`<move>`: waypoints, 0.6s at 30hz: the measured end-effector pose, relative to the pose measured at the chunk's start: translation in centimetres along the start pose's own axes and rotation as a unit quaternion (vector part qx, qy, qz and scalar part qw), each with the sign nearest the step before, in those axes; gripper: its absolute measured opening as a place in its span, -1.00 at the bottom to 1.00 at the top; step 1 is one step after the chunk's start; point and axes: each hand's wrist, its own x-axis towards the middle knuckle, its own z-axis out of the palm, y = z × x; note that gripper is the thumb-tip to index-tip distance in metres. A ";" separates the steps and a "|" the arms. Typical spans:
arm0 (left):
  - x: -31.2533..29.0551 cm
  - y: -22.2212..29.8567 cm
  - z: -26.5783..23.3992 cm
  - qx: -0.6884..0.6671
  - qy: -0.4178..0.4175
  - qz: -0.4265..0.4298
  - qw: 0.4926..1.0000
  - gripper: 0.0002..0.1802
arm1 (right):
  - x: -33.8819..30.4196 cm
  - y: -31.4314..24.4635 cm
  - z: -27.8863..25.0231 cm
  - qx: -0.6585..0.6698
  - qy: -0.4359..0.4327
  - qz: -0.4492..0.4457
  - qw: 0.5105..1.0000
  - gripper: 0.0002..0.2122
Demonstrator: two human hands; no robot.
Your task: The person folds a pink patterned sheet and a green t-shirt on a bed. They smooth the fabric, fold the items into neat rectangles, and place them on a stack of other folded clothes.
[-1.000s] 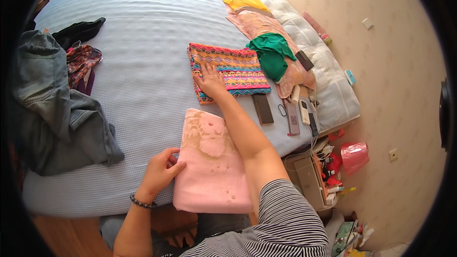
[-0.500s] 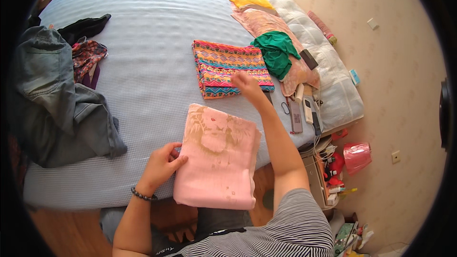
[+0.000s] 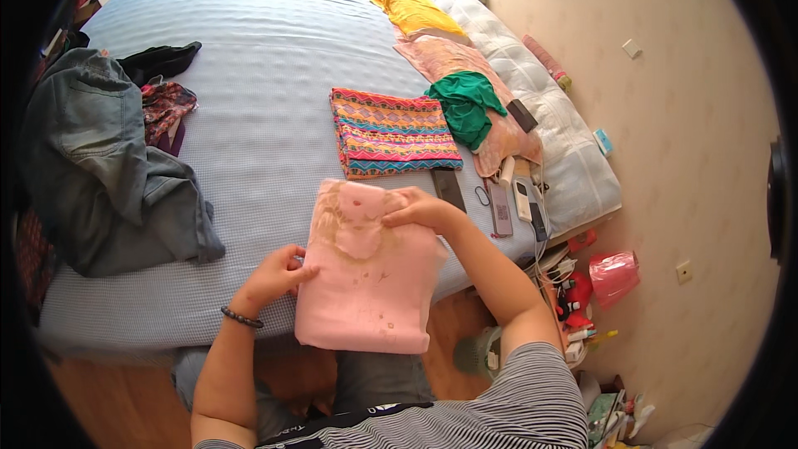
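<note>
A folded pink cloth [image 3: 366,283] with a tan printed pattern is held up in front of me, at the near edge of the bed. My left hand [image 3: 276,276] is closed on its left edge, thumb on the front and the other fingers partly behind. At the upper right corner, my right hand [image 3: 424,210] grips the cloth, and its top edge bends there. Just beyond lies a folded cloth [image 3: 395,133] with bright zigzag stripes, flat on the bed and apart from both hands.
The bed [image 3: 258,116] has a light blue checked cover. Jeans [image 3: 108,175] and other clothes lie heaped at left. At right are a green garment [image 3: 468,108], a yellow cloth [image 3: 420,12], a dark phone [image 3: 449,189] and other small devices. A bin [image 3: 478,355] stands on the floor.
My right hand has come back from over the striped cloth and taken hold of the pink cloth's upper right corner. My left hand has kept its grip. The view has shifted slightly.
</note>
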 end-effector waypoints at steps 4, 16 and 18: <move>0.2 -0.8 -0.7 -0.206 0.011 0.060 0.977 -0.41 | -5.0 -4.6 1.6 0.092 0.041 -0.095 0.990 -0.59; -4.0 3.7 -4.3 -0.563 -0.007 0.321 0.762 -0.05 | -5.4 -7.7 6.8 0.406 0.108 -0.200 0.885 -0.55; -3.3 2.6 -5.4 -0.547 0.022 0.220 0.807 -0.09 | -4.5 -3.1 7.9 0.309 0.174 -0.222 0.908 -0.62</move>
